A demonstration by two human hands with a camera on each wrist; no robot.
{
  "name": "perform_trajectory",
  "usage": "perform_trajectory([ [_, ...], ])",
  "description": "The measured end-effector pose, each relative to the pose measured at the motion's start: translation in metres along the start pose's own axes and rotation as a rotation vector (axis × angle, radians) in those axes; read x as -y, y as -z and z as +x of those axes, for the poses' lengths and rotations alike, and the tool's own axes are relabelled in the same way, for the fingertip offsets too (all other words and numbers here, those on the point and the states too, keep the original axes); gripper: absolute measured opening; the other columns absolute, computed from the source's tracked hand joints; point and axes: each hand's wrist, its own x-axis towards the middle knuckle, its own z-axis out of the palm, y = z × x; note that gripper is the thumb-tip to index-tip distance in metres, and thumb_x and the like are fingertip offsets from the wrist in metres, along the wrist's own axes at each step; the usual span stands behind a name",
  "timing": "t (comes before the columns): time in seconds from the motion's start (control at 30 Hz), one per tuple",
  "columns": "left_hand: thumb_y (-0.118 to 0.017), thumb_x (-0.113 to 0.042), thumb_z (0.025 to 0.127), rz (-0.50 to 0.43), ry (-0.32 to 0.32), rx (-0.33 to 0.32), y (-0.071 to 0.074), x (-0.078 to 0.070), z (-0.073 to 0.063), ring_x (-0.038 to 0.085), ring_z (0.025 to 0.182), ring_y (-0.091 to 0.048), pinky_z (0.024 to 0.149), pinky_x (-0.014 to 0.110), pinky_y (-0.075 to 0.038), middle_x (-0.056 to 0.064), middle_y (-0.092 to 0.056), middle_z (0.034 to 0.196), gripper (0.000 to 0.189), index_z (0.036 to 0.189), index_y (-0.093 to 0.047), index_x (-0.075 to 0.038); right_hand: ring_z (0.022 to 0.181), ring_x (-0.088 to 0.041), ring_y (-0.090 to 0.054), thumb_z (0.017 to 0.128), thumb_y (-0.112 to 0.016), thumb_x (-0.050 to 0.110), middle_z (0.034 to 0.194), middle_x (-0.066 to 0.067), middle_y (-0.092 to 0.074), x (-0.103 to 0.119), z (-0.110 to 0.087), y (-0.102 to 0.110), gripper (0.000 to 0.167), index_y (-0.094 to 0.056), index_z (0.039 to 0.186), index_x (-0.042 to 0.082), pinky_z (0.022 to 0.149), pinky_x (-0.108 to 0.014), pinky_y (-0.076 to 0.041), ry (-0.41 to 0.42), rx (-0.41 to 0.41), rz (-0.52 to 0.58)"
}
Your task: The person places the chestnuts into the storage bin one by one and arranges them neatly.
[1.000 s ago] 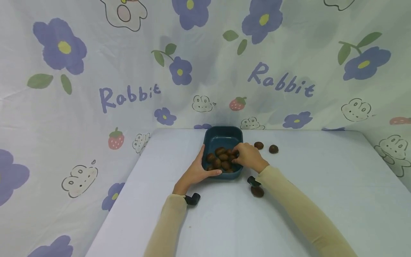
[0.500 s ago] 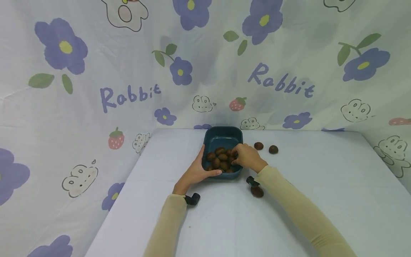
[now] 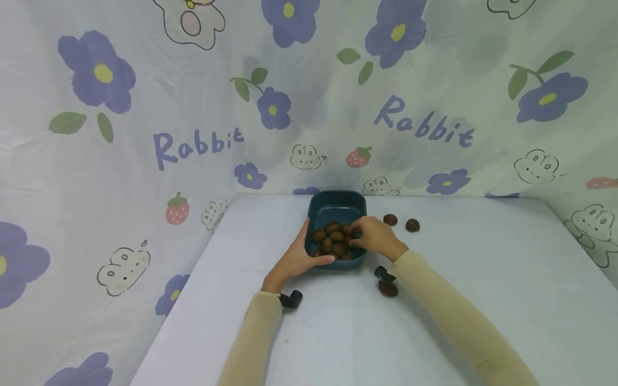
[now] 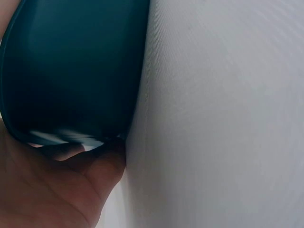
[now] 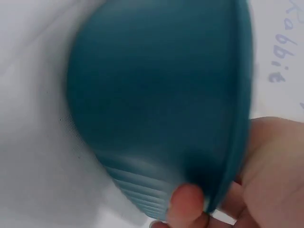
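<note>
A deep teal plastic bin (image 3: 333,199) sits toward the back of the table, several brown chestnuts (image 3: 336,236) heaped in its front half. My left hand (image 3: 298,257) grips its front left corner, fingers along the left side and thumb across the front wall. From the right, my right hand (image 3: 376,236) reaches over the rim, its bent index finger and thumb down among the chestnuts. In the right wrist view, other fingertips (image 5: 186,204) hang outside the ribbed wall. I cannot tell whether the right hand pinches a chestnut.
Two loose chestnuts, one nearer (image 3: 390,220) and one farther out (image 3: 412,225), lie right of the bin. Another chestnut (image 3: 388,288) lies under the right wrist's black camera (image 3: 384,274). A printed cloth (image 3: 270,139) hangs behind the white table (image 3: 333,332).
My right wrist has shifted slightly to the left, then back to the right, with the fingers still in the bin. The left hand keeps its hold. Head view drifts slightly.
</note>
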Motion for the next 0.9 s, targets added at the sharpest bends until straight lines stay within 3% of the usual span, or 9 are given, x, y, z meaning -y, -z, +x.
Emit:
perform_trajectory([
  [0.17, -0.085, -0.070, 0.070, 0.000, 0.003, 0.005, -0.001, -0.002, 0.000, 0.031, 0.163, -0.015, 0.127, 0.064, -0.022, -0.002, -0.004, 0.177, 0.136, 0.165, 0.008, -0.041, 0.118, -0.030, -0.071, 0.093, -0.078, 0.022, 0.123, -0.011, -0.077, -0.006, -0.017, 0.012, 0.032, -0.076, 0.121, 0.006, 0.098, -0.049, -0.058, 0.060, -0.095, 0.116],
  [0.27, -0.085, -0.070, 0.071, -0.003, 0.005, 0.005, 0.000, -0.003, 0.000, 0.032, 0.163, -0.015, 0.127, 0.064, -0.022, -0.001, -0.004, 0.177, 0.136, 0.165, 0.008, -0.040, 0.098, -0.028, -0.071, 0.095, -0.076, 0.020, 0.123, -0.012, -0.077, -0.008, -0.029, 0.023, 0.028, -0.077, 0.119, 0.006, 0.081, -0.042, -0.059, 0.083, -0.147, 0.174],
  [0.4, -0.086, -0.069, 0.071, -0.005, 0.011, 0.003, 0.000, -0.003, 0.000, 0.032, 0.163, -0.014, 0.127, 0.065, -0.021, -0.002, -0.004, 0.177, 0.135, 0.165, 0.008, -0.041, 0.077, -0.021, -0.058, 0.095, -0.076, 0.016, 0.119, -0.012, -0.077, -0.014, -0.044, 0.036, 0.022, -0.079, 0.114, 0.008, 0.063, -0.029, -0.049, 0.077, -0.206, 0.222],
  [0.57, -0.085, -0.071, 0.069, 0.001, 0.024, 0.006, -0.001, -0.001, 0.000, 0.032, 0.163, -0.013, 0.127, 0.065, -0.021, -0.002, -0.004, 0.177, 0.136, 0.164, 0.008, -0.042, 0.080, -0.019, -0.057, 0.094, -0.077, 0.017, 0.115, -0.010, -0.077, -0.028, -0.061, 0.040, 0.017, -0.080, 0.109, 0.011, 0.062, -0.024, -0.048, 0.055, -0.252, 0.236],
  [0.9, -0.086, -0.069, 0.070, -0.006, 0.010, 0.014, -0.001, 0.001, 0.003, 0.031, 0.163, -0.013, 0.128, 0.063, -0.019, -0.001, -0.004, 0.177, 0.137, 0.165, 0.009, -0.041, 0.071, -0.018, -0.055, 0.092, -0.080, 0.019, 0.105, -0.007, -0.079, -0.046, -0.086, 0.034, 0.017, -0.080, 0.106, 0.009, 0.056, -0.023, -0.046, 0.038, -0.292, 0.240],
])
